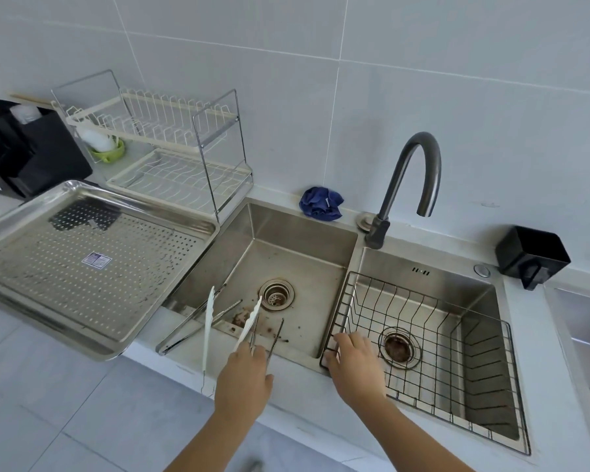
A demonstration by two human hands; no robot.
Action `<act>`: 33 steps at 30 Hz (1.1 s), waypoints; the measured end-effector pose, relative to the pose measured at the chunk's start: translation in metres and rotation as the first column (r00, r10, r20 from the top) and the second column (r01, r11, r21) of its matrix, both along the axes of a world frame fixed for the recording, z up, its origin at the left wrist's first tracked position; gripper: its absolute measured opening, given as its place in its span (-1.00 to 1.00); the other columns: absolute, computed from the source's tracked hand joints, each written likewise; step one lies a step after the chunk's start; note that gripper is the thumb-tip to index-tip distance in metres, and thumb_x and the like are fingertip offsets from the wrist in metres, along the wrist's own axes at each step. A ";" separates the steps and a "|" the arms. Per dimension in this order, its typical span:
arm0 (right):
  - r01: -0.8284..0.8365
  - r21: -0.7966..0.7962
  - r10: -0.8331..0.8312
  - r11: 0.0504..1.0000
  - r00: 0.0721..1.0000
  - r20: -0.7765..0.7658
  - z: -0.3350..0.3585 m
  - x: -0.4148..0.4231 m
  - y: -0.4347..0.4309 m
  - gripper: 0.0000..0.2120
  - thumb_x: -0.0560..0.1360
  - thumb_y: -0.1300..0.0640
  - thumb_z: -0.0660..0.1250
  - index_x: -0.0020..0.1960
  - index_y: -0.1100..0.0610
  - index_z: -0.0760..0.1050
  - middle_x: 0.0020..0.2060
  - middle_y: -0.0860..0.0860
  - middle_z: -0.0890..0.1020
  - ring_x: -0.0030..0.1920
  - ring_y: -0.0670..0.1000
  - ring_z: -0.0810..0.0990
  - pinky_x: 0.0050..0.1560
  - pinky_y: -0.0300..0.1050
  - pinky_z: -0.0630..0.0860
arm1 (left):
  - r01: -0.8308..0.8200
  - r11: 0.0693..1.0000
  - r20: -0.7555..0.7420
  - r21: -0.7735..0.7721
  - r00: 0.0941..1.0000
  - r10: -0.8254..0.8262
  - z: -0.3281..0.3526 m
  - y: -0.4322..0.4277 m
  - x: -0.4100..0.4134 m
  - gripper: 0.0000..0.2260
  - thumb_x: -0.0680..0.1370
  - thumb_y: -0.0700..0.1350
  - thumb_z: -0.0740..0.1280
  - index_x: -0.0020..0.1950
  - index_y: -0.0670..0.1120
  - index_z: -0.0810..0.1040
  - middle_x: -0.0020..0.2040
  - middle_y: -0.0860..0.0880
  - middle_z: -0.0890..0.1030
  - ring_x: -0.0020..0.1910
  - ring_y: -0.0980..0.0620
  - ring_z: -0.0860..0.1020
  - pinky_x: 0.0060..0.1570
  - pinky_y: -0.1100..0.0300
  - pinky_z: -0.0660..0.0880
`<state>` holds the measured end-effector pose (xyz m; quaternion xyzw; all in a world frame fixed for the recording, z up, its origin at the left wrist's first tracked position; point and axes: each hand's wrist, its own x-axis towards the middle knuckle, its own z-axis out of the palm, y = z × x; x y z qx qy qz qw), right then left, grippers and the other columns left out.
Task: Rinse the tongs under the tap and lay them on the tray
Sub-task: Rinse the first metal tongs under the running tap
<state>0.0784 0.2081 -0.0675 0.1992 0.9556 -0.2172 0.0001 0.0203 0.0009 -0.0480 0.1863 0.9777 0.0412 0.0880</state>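
The left hand (244,373), nearer than the right hand (355,366), has its fingers clamped on one pair of white-tipped tongs (207,325), which point away into the left basin (286,253) between one tap (419,165) and one tray (133,338); seemingly two steel pairs (225,311) lie there, and the right fingers curl over one wire basket (430,298).

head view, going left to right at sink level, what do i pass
perforated tray → white tongs → left basin drain → wire basket → black container
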 end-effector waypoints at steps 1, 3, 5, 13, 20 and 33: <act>0.010 -0.013 -0.010 1.000 1.000 0.008 -0.005 0.003 0.000 -0.66 0.64 -0.08 0.21 0.34 0.06 0.46 0.17 0.00 0.52 0.24 0.08 0.44 0.20 -0.06 0.46 | -0.004 1.000 -0.002 0.013 1.000 0.004 -0.001 0.000 0.001 -0.70 0.59 0.06 0.30 0.27 -0.04 0.47 0.20 -0.06 0.46 0.05 0.01 0.52 -0.01 0.20 0.53; 0.012 -0.025 -0.012 1.000 1.000 0.013 -0.015 0.008 0.000 -0.67 0.65 -0.10 0.20 0.30 0.06 0.47 0.13 0.00 0.51 0.20 0.08 0.43 0.20 -0.07 0.45 | -0.001 1.000 -0.007 0.031 1.000 0.001 -0.004 -0.002 0.002 -0.72 0.59 -0.02 0.30 0.28 -0.03 0.47 0.20 -0.06 0.46 0.05 0.01 0.53 0.00 0.21 0.54; 0.026 -0.056 -0.026 0.998 1.000 0.003 -0.023 0.012 -0.001 -0.69 0.65 -0.10 0.22 0.26 0.07 0.49 0.10 -0.01 0.52 0.17 0.08 0.44 0.18 -0.08 0.44 | -0.008 0.999 -0.013 0.043 1.000 0.008 -0.006 -0.001 0.001 -0.72 0.59 -0.05 0.31 0.29 -0.04 0.48 0.19 -0.08 0.46 0.04 0.01 0.53 0.01 0.21 0.55; 0.072 -0.098 -0.077 0.993 0.996 -0.053 -0.034 0.013 -0.003 -0.72 0.63 -0.08 0.26 0.23 0.06 0.52 0.07 -0.01 0.55 0.12 0.07 0.44 0.13 -0.09 0.45 | -0.043 0.995 0.017 0.089 0.999 0.041 -0.011 0.010 -0.001 -0.76 0.56 -0.06 0.27 0.21 -0.03 0.52 0.10 -0.02 0.44 0.02 0.06 0.44 -0.07 0.30 0.38; 0.081 -0.146 -0.091 0.986 0.994 -0.062 -0.036 0.013 0.001 -0.72 0.62 -0.09 0.29 0.22 0.05 0.54 0.06 -0.03 0.54 0.13 0.06 0.45 0.14 -0.12 0.44 | -0.229 0.851 0.212 0.473 0.967 0.143 -0.008 0.021 -0.008 -0.67 0.44 -0.10 0.45 0.21 0.01 0.61 0.06 0.00 0.48 -0.07 0.04 0.52 -0.15 0.31 0.37; 0.304 -0.291 -0.303 0.907 0.952 0.052 -0.020 0.006 0.007 -0.86 0.61 -0.02 0.30 0.00 0.01 0.59 -0.13 -0.14 0.49 0.04 -0.02 0.47 0.05 -0.14 0.45 | -0.721 0.240 0.760 0.650 0.622 -0.189 0.027 0.042 -0.048 -0.82 0.52 -0.22 0.35 0.11 -0.19 0.58 -0.31 -0.06 0.64 -0.32 -0.06 0.55 -0.45 0.17 0.44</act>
